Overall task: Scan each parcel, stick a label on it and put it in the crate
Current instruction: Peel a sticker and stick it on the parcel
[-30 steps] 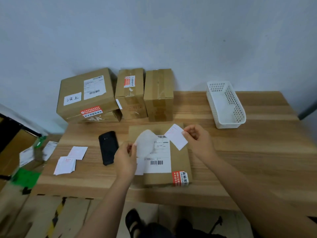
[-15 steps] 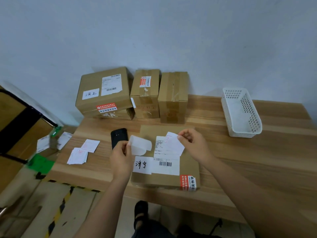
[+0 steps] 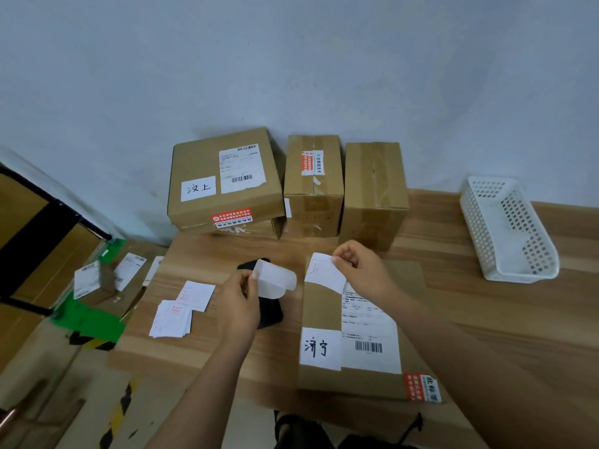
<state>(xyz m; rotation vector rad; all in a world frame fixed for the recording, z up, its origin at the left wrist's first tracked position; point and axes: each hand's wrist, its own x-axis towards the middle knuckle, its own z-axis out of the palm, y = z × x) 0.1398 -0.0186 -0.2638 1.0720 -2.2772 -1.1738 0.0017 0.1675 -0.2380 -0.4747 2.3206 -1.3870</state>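
Pinching a label (image 3: 324,272), right hand (image 3: 364,270) hovers (above parcel (image 3: 321,306)).

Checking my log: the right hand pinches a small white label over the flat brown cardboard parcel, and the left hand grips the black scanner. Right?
Not quite. The head view shows the left hand holding a curled white backing sheet; the black scanner lies on the wooden table.

Both bare forearms reach forward. The left hand (image 3: 239,303) pinches a curled backing sheet (image 3: 275,280); the right hand (image 3: 364,270), fingers curled, pinches a white label (image 3: 324,272) by its top corner.
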